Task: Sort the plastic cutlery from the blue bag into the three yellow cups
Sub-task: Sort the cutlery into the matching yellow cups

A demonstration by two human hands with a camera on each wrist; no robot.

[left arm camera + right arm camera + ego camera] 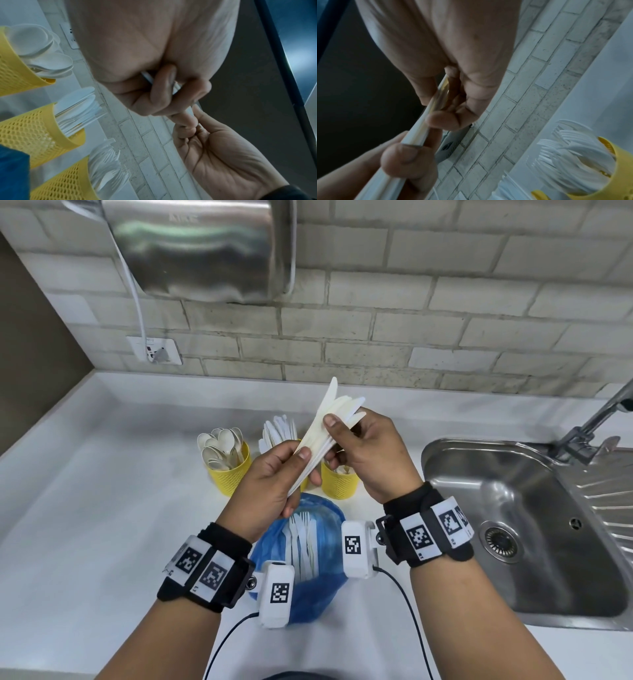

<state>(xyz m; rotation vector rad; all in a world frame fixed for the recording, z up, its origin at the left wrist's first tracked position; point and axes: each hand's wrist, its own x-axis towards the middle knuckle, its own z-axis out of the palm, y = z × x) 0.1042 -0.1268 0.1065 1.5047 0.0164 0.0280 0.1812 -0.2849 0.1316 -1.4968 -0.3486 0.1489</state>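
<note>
Both hands hold one fanned bundle of white plastic knives [330,405] above the cups. My left hand [306,467] grips the handle end, thumb on top. My right hand [337,436] pinches the bundle nearer the blades. Three yellow mesh cups stand behind: the left cup [229,470] holds spoons, the middle cup [34,132] holds knives [279,429] and is mostly hidden in the head view, the right cup [339,481] holds forks [573,159]. The blue bag [301,577] lies open below my wrists with white forks and other cutlery [303,539] inside.
A steel sink [513,508] with a faucet [599,419] is set in the white counter [102,508] to the right. A metal hand dryer [202,248] hangs on the tiled wall, its cord running to a socket [154,350]. Black camera cables [404,594] trail near me.
</note>
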